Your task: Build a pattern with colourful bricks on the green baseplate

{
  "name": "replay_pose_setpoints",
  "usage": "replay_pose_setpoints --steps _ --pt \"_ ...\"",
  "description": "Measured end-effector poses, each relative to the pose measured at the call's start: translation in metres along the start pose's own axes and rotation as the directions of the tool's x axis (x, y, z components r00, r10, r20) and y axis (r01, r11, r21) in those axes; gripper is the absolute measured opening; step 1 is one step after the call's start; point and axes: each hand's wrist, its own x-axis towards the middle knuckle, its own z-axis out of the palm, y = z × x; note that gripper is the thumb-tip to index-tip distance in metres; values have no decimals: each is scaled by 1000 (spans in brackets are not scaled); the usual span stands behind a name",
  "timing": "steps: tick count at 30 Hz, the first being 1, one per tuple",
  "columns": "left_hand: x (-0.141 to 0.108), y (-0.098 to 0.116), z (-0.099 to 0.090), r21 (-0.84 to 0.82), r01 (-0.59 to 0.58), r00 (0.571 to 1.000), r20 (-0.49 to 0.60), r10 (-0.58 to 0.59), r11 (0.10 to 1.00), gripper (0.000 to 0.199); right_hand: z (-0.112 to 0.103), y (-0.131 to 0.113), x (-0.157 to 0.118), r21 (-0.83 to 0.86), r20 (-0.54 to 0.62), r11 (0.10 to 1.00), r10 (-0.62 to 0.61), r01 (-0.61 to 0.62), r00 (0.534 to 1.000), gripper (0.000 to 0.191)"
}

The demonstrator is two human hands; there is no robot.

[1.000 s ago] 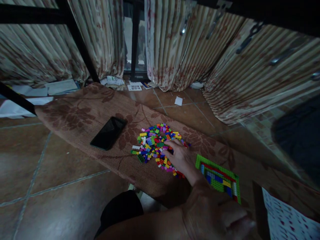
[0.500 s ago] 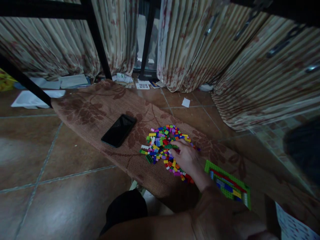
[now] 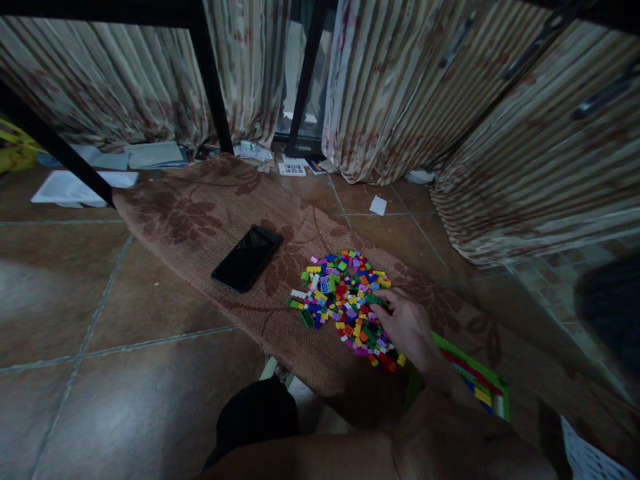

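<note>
At the right side of a pile of small toy building bricks (image 3: 333, 308), my right hand (image 3: 407, 327) is closed, with thumb and fingertips pinching a dark green building brick (image 3: 374, 299). The pile is many-coloured and lies loose on a brown patterned cloth (image 3: 290, 337). Behind my right wrist is a bright green baseplate (image 3: 506, 398) with red, blue, yellow and white bricks along it; my forearm covers part of it. My left hand does not show. Bare skin crosses the dark bottom of the view, and I cannot make out which limb it is.
A black phone (image 3: 247, 259) lies on the cloth left of the pile. A white tray (image 3: 65, 188), papers (image 3: 155, 155) and a white paper scrap (image 3: 379, 205) are on the tiled floor. Striped curtains (image 3: 380, 100) hang behind. A white perforated basket (image 3: 590, 453) stands at the lower right.
My right hand has moved to the right across the pile with the dark green brick in its fingers. My forearm now covers more of the baseplate. The whole view has shifted slightly.
</note>
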Motion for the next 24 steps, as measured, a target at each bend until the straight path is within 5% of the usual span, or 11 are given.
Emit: replay_pose_setpoints --steps 5,9,16,20,22,24 --pt "-6 -6 22 -20 -53 994 -96 51 998 31 1 -15 2 -35 -40 995 -90 89 995 26" --pt "-15 -4 43 -34 87 980 -178 -91 996 30 6 -35 7 -70 6 978 -197 197 980 22" --pt "-15 -2 44 -49 92 957 -272 -102 995 30 20 -49 21 -77 50 991 -106 109 993 14" --pt "-12 -4 33 2 79 937 -341 -74 997 34 17 -42 19 268 -12 962 -47 49 999 15" --pt "-10 -7 27 4 17 966 -256 -15 1000 32 11 -37 10 547 -3 836 52 -42 999 17" --pt "-8 -8 24 0 -3 985 -174 3 1000 33 3 -32 -2 778 87 607 154 -164 984 22"
